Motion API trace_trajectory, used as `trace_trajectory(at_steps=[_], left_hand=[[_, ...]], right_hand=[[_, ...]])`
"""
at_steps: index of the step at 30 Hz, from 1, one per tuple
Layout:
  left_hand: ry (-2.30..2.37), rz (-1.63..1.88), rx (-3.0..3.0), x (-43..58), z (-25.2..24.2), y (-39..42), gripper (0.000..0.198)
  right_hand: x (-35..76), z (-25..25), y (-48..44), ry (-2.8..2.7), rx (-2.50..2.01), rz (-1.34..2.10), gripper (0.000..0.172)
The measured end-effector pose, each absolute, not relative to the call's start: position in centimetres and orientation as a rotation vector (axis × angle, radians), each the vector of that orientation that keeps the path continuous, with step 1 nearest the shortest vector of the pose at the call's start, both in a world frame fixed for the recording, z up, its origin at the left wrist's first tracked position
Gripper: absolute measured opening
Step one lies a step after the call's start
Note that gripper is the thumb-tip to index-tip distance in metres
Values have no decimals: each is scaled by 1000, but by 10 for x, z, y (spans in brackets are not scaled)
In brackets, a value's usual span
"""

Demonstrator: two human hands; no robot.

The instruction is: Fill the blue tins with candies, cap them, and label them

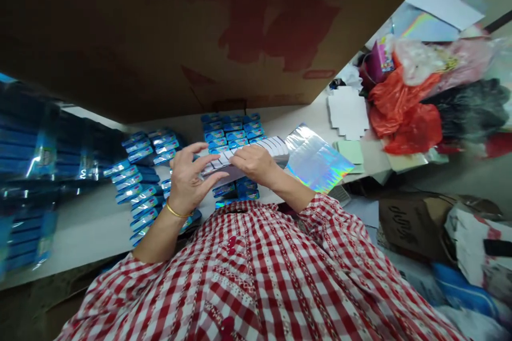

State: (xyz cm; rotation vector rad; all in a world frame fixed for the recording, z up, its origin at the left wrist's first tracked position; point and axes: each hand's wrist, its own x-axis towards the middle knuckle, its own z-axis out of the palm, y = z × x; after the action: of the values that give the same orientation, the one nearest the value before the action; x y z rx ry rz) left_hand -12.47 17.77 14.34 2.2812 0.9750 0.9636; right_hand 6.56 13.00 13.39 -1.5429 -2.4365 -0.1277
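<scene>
A long row of thin white pieces, packed side by side, lies in front of my chest. I cannot make out whether they are small boxes or card stacks. My left hand, with a gold bangle at its wrist, curves round the row's left end, thumb on the near side and index finger along the top. Across the middle of the row, my right hand is closed over the top with its fingers bent. Several blue shiny packs stand in columns behind the row, and more blue packs sit to its left.
A large cardboard box fills the upper view. Right of the row lie a silvery holographic sheet, white cut card and green paper. Red plastic bags crowd the far right. Wrapped blue packs stand at left.
</scene>
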Motion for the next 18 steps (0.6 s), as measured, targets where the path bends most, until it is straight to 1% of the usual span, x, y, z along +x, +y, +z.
trace_trajectory(at_steps=[2,5,8,11,14,18], left_hand=[[873,920,2225,-124,147,177,13],[875,923,2075,-125,150,177,14],[940,940,1972,-131,151,182,12],[1035,963,1857,-134,144,191,12],[1170,1032,1598,-130,124,201,16],[1163,1039,1163,-115,94,210,33]], right_hand=[[63,145,127,-2427,-1518,-165,28],[74,147,124,-2349,-1558,-64,25],[106,139,117,-2231,-1602,234,21],[145,133,107,-2051,-1636,547,22],[176,126,107,-1818,-1692,741,29],[203,114,122,-1513,-1702,915,41]])
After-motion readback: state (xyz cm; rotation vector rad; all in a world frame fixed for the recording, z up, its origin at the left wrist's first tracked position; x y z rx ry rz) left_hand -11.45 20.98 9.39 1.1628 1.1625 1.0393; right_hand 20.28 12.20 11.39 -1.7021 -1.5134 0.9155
